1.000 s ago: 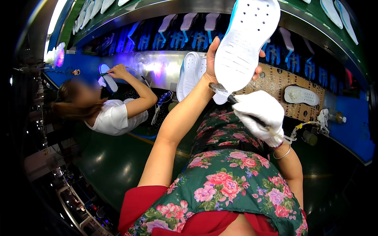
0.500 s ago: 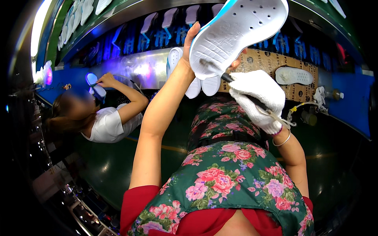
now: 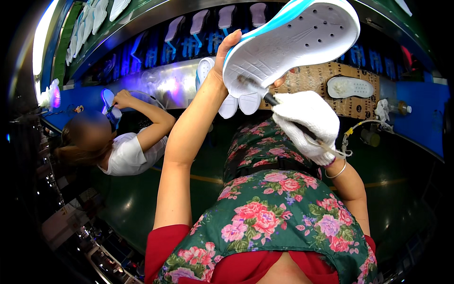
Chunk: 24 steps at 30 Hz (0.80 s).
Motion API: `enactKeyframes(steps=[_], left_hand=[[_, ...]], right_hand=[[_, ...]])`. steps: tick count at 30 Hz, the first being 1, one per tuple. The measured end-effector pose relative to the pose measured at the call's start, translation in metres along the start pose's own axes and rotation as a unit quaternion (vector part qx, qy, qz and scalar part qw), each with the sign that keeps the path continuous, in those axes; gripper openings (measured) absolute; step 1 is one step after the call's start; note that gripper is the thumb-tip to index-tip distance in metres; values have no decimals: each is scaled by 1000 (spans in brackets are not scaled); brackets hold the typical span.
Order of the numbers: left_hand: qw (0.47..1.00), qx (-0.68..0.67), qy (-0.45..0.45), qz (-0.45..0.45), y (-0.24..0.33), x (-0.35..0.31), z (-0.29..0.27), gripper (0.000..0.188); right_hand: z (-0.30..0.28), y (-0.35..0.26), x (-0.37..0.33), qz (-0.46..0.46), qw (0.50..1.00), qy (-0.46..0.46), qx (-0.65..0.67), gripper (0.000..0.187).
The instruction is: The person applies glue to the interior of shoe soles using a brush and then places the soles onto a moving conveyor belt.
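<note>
My left hand [image 3: 224, 56] is closed round a large white shoe sole [image 3: 283, 52] with a light blue edge, held up and tilted above the bench. Small dark holes dot the sole's far part, and a greyish wet-looking smear lies at its near end. In a white knitted glove, my right hand [image 3: 309, 125] grips a dark-handled brush [image 3: 271, 99]. Its pale bristles touch the sole's near end, and a thin clear hose [image 3: 341, 154] trails from behind the glove. Below the sole, two white soles [image 3: 228, 108] rest side by side at the bench edge.
Brown printed cardboard [image 3: 309, 80] covers part of the metal bench [image 3: 182, 80]; another white sole [image 3: 350, 88] lies there. A crumpled white cloth [image 3: 382, 110] and a bottle [image 3: 405, 110] stand right. Beyond run racks holding soles [image 3: 199, 22]. At left, a co-worker [image 3: 130, 154] handles a blue-edged sole.
The sole in my left hand has shifted slightly and turned, showing more of its blue side. My right hand and the brush have moved a little left and down, still at its near end.
</note>
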<state>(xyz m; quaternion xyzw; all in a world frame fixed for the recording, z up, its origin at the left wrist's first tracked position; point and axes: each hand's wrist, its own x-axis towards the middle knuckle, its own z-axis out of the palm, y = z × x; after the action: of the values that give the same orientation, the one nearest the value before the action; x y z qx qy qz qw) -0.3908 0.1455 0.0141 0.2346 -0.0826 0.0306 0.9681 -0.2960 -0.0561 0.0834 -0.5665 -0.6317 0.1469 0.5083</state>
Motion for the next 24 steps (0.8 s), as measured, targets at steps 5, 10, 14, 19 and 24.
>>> enactKeyframes(steps=[5, 10, 14, 19, 24], left_hand=[[1000, -2, 7, -13, 0, 1, -8, 102], [991, 1, 135, 19, -4, -1, -8, 104], [993, -58, 99, 29, -7, 2, -4, 106], [994, -68, 58, 65, -12, 0, -11, 100], [978, -80, 155, 116, -25, -21, 1, 88]], right_hand=[[18, -2, -12, -57, 997, -53, -19, 29], [14, 5, -1, 86, 988, 45, 122, 18], [22, 5, -6, 49, 993, -14, 104, 18], [22, 14, -5, 119, 984, 52, 119, 14], [7, 6, -1, 210, 943, 20, 256, 17]])
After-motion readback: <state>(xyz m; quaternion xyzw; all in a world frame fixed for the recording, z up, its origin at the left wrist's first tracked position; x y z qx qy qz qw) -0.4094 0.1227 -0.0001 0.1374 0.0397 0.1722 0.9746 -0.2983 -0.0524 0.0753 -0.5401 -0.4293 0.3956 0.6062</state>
